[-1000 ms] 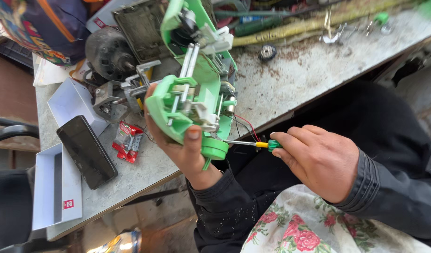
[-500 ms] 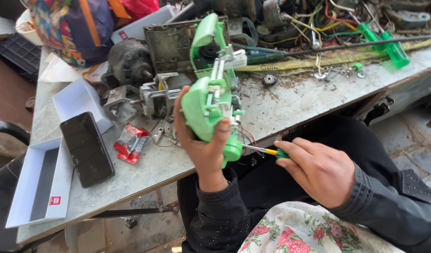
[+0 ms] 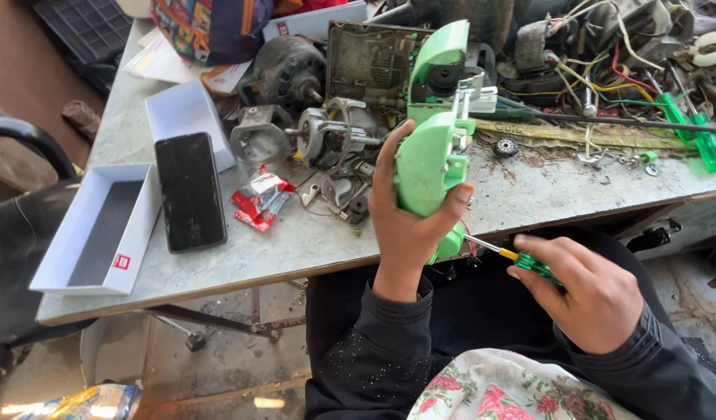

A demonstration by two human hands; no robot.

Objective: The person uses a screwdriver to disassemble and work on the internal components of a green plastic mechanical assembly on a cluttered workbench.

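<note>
Left hand is wrapped around the green plastic appliance body, holding it up over the near table edge; right hand grips a small screwdriver, tip meeting the body's bottom end. Just left of the left hand there's a red packet, then a black phone; motor parts sit right behind it.

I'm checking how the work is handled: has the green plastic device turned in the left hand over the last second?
Yes. The green device has turned in the left hand: against the workbench, its open mechanism now faces away and the smooth back shows.
</note>
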